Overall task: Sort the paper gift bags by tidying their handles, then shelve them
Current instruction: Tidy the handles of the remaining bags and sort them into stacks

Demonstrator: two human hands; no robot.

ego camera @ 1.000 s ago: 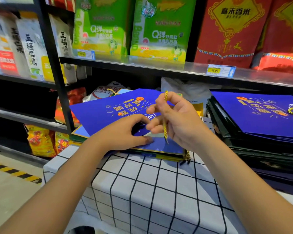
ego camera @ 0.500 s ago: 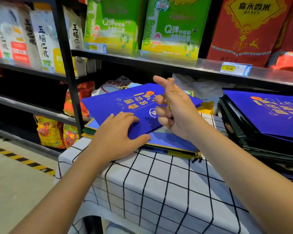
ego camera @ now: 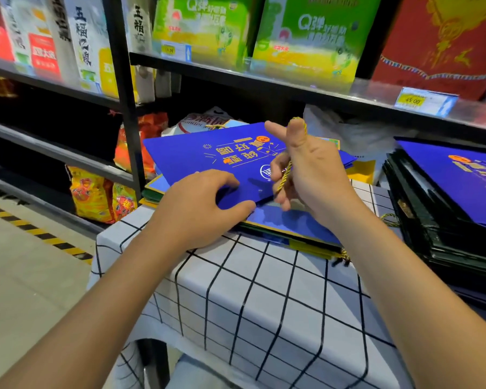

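Observation:
A flat blue paper gift bag (ego camera: 197, 158) with orange print lies on top of a small pile of folded bags on the checked tablecloth (ego camera: 264, 304). My left hand (ego camera: 205, 203) grips the bag's near edge, thumb under it and fingers on top. My right hand (ego camera: 306, 167) hovers over the bag's right part and holds the gold cord handle (ego camera: 285, 175), which loops over a raised finger and runs down through the curled lower fingers. A second, thicker stack of blue and dark bags (ego camera: 443, 197) lies to the right.
A black shelf (ego camera: 292, 91) with green and red rice packs and a yellow price tag (ego camera: 413, 100) overhangs the bags. A black upright post (ego camera: 124, 108) stands to the left, with snack packets (ego camera: 96, 195) behind it. Hazard-striped floor (ego camera: 40, 234) lies to the left.
The view has shifted left and closer. My right hand has lifted and opened its upper fingers while keeping the gold cord. My left hand has moved onto the bag's near edge.

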